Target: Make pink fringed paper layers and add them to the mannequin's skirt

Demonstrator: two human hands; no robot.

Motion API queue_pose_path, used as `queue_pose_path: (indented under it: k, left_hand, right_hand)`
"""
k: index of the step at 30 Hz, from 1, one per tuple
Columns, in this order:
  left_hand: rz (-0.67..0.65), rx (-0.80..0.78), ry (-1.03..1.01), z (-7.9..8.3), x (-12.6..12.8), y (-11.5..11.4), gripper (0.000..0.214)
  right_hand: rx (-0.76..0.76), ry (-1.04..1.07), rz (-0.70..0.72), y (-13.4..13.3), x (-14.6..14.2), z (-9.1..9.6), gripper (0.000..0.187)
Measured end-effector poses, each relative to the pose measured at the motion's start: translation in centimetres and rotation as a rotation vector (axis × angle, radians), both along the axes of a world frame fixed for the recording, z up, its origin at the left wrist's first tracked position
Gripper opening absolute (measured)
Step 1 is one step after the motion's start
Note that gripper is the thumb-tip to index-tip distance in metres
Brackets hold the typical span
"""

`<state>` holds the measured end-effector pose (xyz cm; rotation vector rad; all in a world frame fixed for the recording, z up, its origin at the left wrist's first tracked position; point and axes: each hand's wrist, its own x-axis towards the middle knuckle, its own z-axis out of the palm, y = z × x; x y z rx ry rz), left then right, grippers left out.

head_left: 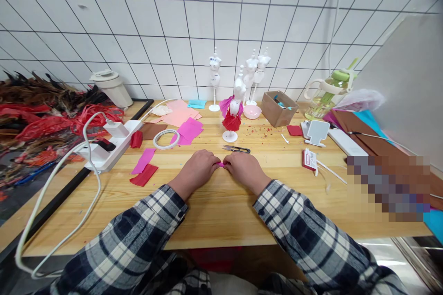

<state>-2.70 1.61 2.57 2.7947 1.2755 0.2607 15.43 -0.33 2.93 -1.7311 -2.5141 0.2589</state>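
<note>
Both hands meet over the middle of the wooden table, pinching a small piece of pink crepe paper [221, 164] between them. My left hand [199, 168] is closed on its left end and my right hand [244, 170] on its right end; most of the piece is hidden by the fingers. Just beyond the right hand lies a pair of thread snips [236, 149]. Behind them stands a small white dress form [239, 88] on a round base, dressed with pink paper at the top and a gathered red paper skirt [231, 121].
Left of the hands lie pink sheets [188, 131], red strips [144, 175], a tape roll [166, 139] and a power strip [114, 145] with looping cables. More dress forms [214, 76], a pink bowl [252, 111], a cardboard box [279, 108] and a bottle [327, 94] stand at the back.
</note>
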Motion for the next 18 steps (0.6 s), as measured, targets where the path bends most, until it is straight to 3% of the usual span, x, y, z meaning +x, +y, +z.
queue_pose_path:
  k: [15,18]
  left_hand:
    - [-0.033,0.044,-0.012,-0.2,-0.9,0.6,0.023]
    - [0.012,0.059,-0.147,-0.1,-1.4,0.9,0.023]
  right_hand:
    - [0.084,0.059,0.025,-0.1,0.2,-0.1,0.023]
    - [0.091,0.147,-0.032,0.1,0.4,-0.4,0.021]
